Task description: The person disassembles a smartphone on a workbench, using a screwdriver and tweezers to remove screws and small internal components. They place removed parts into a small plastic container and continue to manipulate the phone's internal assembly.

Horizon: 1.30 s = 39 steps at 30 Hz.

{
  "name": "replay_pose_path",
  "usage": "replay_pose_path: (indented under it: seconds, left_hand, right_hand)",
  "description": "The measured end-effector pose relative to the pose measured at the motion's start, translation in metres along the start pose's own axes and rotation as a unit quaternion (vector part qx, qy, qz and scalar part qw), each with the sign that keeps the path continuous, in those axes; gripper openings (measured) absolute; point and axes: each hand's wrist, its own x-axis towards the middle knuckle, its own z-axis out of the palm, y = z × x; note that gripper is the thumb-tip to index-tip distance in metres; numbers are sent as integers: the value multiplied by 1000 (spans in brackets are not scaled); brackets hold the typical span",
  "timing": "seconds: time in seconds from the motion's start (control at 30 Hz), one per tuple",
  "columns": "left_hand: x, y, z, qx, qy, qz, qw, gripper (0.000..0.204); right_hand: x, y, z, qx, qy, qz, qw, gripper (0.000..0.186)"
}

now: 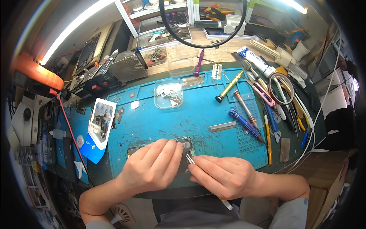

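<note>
An opened phone (187,140) lies on the blue work mat (152,124) near its front edge, with its inner parts showing. My left hand (154,166) rests over the left and middle of the phone. Its fingers are curled and pressed together at the tips, and what they hold, if anything, is hidden. In my right hand (225,175) are metal tweezers (227,205), gripped between thumb and fingers. Their points reach the right end of the phone, close to my left fingertips. Both hands cover most of the phone.
A clear box of small parts (168,94) sits behind the phone. Screwdrivers (244,122) and a metal strip (223,126) lie to the right, beside pliers and a tape roll (281,88). A white-and-blue packet (100,126) lies left. A black ring (204,45) hangs above.
</note>
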Motion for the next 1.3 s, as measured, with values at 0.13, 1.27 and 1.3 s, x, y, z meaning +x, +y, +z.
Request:
replay_pose_path:
  seconds: [0.13, 1.27, 1.3]
  left_hand:
    - [1, -2, -1, 14, -7, 21, 1000, 24]
    - [6, -14, -3, 10, -16, 53, 998, 20]
    - [7, -14, -3, 12, -14, 55, 998, 20]
  right_hand:
    - [-2, -1, -2, -2, 15, -14, 1000, 18]
    - [-5, -2, 4, 27, 22, 27, 999, 26]
    - [-5, -2, 6, 25, 29, 21, 999, 25]
